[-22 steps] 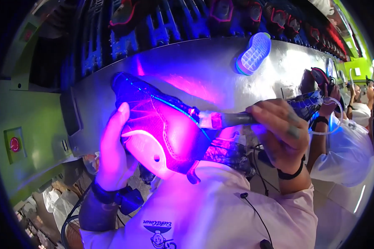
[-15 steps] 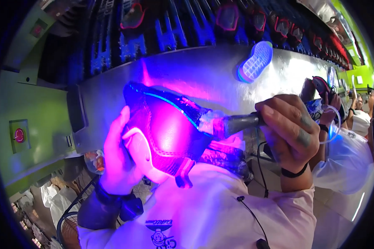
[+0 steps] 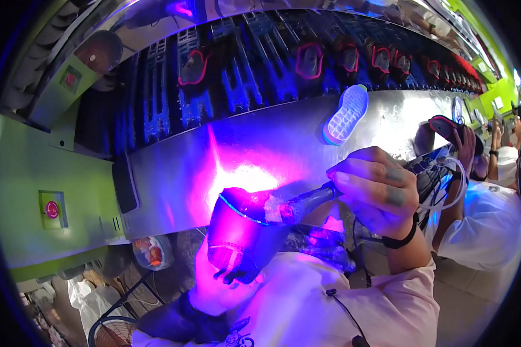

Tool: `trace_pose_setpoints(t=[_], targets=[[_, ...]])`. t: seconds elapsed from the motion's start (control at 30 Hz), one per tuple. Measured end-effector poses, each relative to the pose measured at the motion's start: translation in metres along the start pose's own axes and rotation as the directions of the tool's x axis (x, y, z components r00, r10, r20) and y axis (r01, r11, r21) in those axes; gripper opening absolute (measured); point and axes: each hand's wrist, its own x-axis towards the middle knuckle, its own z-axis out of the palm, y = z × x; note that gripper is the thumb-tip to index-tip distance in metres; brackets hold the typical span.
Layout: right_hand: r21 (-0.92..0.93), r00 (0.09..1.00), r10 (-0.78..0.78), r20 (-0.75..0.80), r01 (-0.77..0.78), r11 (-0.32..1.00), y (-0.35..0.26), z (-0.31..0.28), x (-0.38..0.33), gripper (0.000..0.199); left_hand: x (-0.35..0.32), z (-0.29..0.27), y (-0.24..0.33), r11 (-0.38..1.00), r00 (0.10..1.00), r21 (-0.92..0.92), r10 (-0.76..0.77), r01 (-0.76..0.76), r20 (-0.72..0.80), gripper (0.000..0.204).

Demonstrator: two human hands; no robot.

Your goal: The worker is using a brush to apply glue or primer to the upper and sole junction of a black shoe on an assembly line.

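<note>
Under purple-pink light, a dark shoe upper [image 3: 246, 237] is tilted in front of my chest, its bottom side turned up and away from me. My left hand [image 3: 217, 289] is closed round its near end, the fingers partly hidden behind it. A bright blue line runs along the upper's bottom edge. In my right hand [image 3: 379, 191], I grip the dark handle of a brush [image 3: 312, 201] between thumb and fingers. Its pale, clumped bristles touch the upper beside that line. Farther off, a pale shoe sole [image 3: 347, 115] lies tread up on the metal table [image 3: 173, 156].
Beyond the table runs a dark slatted conveyor [image 3: 237, 69] carrying several red-edged shoe parts [image 3: 309, 61]. A green machine panel with a red button [image 3: 52, 209] stands at left. At right, another person's hand [image 3: 466, 147] holds a dark shoe. Cables [image 3: 434, 173] hang near my right wrist.
My left hand has lowered and turned the upper, so its bottom side shows more. My right hand and the brush have shifted slightly left and down. The view has tilted upward.
</note>
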Motion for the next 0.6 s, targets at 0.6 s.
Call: trace_pose_setpoints(t=[0.6], targets=[[0.332,0.965,0.252,0.072,-0.262,0.906,0.005,0.016,-0.029,0.035,0.0,0.006,-0.032,0.575,0.867,-0.678,-0.121,0.458,0.483,0.046]])
